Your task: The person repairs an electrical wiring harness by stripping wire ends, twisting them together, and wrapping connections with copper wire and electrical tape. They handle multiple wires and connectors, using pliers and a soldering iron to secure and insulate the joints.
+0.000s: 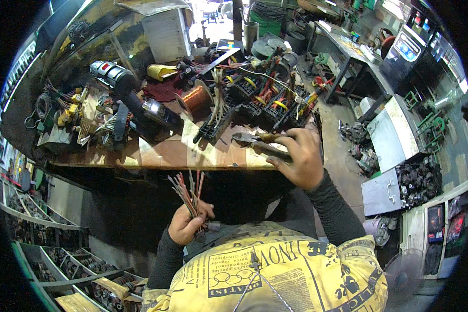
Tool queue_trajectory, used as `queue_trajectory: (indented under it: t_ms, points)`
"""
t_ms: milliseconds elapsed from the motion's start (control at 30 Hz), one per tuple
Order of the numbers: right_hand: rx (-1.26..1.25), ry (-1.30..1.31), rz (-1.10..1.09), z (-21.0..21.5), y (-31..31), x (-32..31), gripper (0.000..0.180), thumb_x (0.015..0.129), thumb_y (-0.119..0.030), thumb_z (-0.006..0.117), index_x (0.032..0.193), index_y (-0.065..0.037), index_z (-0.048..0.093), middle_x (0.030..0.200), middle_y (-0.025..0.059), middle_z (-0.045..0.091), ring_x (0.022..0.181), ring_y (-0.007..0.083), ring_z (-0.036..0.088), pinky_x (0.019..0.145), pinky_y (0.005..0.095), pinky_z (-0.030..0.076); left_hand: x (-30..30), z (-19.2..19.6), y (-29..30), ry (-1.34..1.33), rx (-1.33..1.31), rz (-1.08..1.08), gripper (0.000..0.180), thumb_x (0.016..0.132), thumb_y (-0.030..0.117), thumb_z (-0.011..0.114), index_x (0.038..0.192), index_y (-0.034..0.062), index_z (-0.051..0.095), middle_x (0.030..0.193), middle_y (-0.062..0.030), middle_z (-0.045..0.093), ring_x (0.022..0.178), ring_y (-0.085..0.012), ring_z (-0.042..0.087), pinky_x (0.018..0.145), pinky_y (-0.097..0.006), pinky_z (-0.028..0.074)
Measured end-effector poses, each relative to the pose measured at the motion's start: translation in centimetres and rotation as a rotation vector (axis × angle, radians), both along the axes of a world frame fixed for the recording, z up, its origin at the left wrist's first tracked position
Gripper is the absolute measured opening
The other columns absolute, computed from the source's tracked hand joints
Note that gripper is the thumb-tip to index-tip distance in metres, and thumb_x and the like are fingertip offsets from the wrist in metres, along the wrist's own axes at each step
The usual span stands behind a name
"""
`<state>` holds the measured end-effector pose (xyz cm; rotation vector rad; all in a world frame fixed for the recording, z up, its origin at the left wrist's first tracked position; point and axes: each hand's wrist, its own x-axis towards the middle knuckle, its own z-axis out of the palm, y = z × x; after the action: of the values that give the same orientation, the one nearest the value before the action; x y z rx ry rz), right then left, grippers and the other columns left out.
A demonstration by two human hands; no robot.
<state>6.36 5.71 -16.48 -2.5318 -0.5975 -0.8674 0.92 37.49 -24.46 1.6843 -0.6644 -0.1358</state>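
Note:
My left hand (pixel 186 224) is closed around a bundle of thin wires (pixel 187 193), mostly reddish with some pale ones. Their loose ends fan upward, in front of my body and below the table's near edge. My right hand (pixel 304 160) grips a pair of cutting pliers (pixel 245 138) by the handles, over the right part of the table's front edge. The pliers' head points left, apart from the wires. Just beyond the pliers lies a black plastic frame (pixel 213 130) with pale wires running over it.
On the wooden table (pixel 164 153) sit a spool of copper wire (pixel 195 99), a silver cylindrical motor (pixel 112 75) and a heap of wired parts (pixel 91 117). Metal shelves with parts (pixel 62 265) stand at lower left. To the right are a workbench (pixel 348 49) and a fan (pixel 406 273).

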Motion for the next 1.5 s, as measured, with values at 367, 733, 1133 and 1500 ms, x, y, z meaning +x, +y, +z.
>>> queue_trajectory:
  t_ms: [367,733,1133,1500]
  points:
    - [0.246,0.072,0.324,6.9,4.0,8.9,0.019,0.079,0.000,0.058,0.098,0.002,0.058,0.088,0.0131,0.060,0.083,0.0223,0.061,0.077,0.0303,0.047,4.0,2.9,-0.7,-0.070,-0.361,0.133,0.024,0.092,0.024,0.048,0.080,0.0038,0.050,0.086,-0.0146,0.060,0.086,-0.0248,0.057,0.093,-0.047,0.044]
    - [-0.181,0.525,0.506,13.5,11.8,20.2,0.038,0.083,-0.031,0.065,0.102,0.001,0.060,0.092,0.0136,0.065,0.084,0.0218,0.063,0.078,0.0305,0.049,1.2,0.2,3.8,0.027,-0.389,0.219,0.024,0.093,0.024,0.047,0.081,0.0038,0.049,0.089,-0.0140,0.060,0.090,-0.0257,0.057,0.094,-0.046,0.042]
    - [-1.210,1.008,0.312,11.6,20.8,24.5,0.085,0.072,-0.061,0.066,0.127,0.001,0.047,0.111,0.0178,0.061,0.097,0.0262,0.061,0.077,0.0374,0.052,-0.9,-2.1,5.6,0.114,-0.427,0.324,0.032,0.094,0.031,0.048,0.077,0.0042,0.048,0.087,-0.0129,0.059,0.090,-0.0238,0.057,0.094,-0.046,0.042]
    - [0.258,1.486,0.622,13.4,14.4,28.3,0.045,0.085,-0.023,0.058,0.125,-0.010,0.041,0.094,0.0147,0.054,0.082,0.0286,0.057,0.067,0.0501,0.049,-0.7,-3.0,6.7,0.199,-0.489,0.365,0.026,0.091,0.028,0.052,0.076,0.0077,0.047,0.085,-0.0138,0.060,0.089,-0.0248,0.056,0.094,-0.045,0.041]
